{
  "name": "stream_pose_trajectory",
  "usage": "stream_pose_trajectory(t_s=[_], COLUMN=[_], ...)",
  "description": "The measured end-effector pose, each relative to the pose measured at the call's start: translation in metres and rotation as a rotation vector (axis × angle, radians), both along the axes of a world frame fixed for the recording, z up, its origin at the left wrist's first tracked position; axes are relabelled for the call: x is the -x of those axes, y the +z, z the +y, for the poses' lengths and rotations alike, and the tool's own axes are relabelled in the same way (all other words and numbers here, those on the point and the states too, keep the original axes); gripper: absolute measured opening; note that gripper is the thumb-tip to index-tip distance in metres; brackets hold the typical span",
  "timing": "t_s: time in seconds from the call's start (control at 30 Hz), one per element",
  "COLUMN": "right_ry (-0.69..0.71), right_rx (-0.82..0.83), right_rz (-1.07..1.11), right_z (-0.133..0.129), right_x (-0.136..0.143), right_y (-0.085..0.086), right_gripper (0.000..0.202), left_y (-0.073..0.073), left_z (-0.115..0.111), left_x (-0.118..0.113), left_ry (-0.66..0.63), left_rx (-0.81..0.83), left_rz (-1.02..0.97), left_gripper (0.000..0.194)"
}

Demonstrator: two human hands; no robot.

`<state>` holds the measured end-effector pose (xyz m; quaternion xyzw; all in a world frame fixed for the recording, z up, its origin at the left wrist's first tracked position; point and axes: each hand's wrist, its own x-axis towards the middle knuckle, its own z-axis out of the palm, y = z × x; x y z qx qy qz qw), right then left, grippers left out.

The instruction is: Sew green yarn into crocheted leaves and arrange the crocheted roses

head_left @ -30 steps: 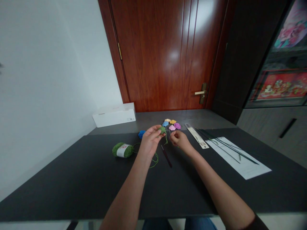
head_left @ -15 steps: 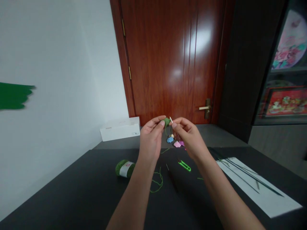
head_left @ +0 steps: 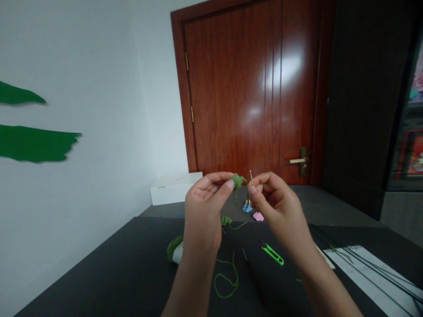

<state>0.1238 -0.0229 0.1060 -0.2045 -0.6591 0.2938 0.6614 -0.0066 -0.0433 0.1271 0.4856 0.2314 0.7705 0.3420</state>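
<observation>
Between the thumb and fingers of my left hand [head_left: 204, 207] is a small green crocheted piece [head_left: 237, 181], a short yarn tail hanging beneath it. My right hand [head_left: 280, 200] pinches a slim light-coloured needle [head_left: 250, 174] that points upward. Green yarn stretches from the crocheted piece toward my right fingers; whether it runs through the needle's eye is too small to tell. Both hands are raised over the table's far part, a small gap apart. Behind my left wrist lies another green crocheted piece [head_left: 226, 220] with a loose tail.
A green yarn ball [head_left: 174, 249] sits partly behind my left forearm. On the dark table are bright green thread snips [head_left: 274, 254], a thin-tipped tool [head_left: 244, 254] and a yarn loop [head_left: 226, 296]. Blue [head_left: 246, 207] and pink [head_left: 258, 216] crocheted flowers lie beyond; dark stems cross white paper [head_left: 360, 259].
My right hand has moved away from my left with the needle, so the gap between them is wider and yarn spans it. The camera view has shifted left and up.
</observation>
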Motion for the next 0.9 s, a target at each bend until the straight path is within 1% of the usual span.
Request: stream_pose_trajectory(t_s=[0.1,0.3,0.37,0.43,0.63,0.8,0.9], right_ry=[0.019,-0.183,-0.225,-0.239,-0.119,0.022,0.056], right_rx=[0.012,0.019,0.015,0.008,0.028,0.078,0.091], right_rz=[0.041,-0.001,0.003,0.023,0.041,0.038,0.049], right_z=[-0.007,-0.012,-0.012,-0.012,-0.012,-0.012,-0.012], right_x=[0.002,0.017,0.02,0.02,0.015,0.013,0.012], right_y=[0.0,-0.008,-0.009,-0.008,-0.003,0.0,0.002], right_gripper=[0.026,0.019,0.016,0.015,0.016,0.017,0.018], left_y=[-0.001,0.001,0.001,0.002,0.001,0.0,-0.001], left_z=[-0.005,-0.008,-0.009,-0.01,-0.01,-0.008,-0.007], left_x=[-0.003,-0.004,-0.002,-0.001,0.001,0.001,0.001], left_ry=[0.031,0.021,0.0,-0.017,-0.019,-0.016,-0.017], left_rx=[-0.006,-0.018,-0.005,0.013,0.031,0.036,0.04], left_rz=[0.011,0.008,0.017,0.029,0.016,-0.011,-0.02], left_gripper=[0.016,0.015,0.015,0.016,0.017,0.015,0.015])
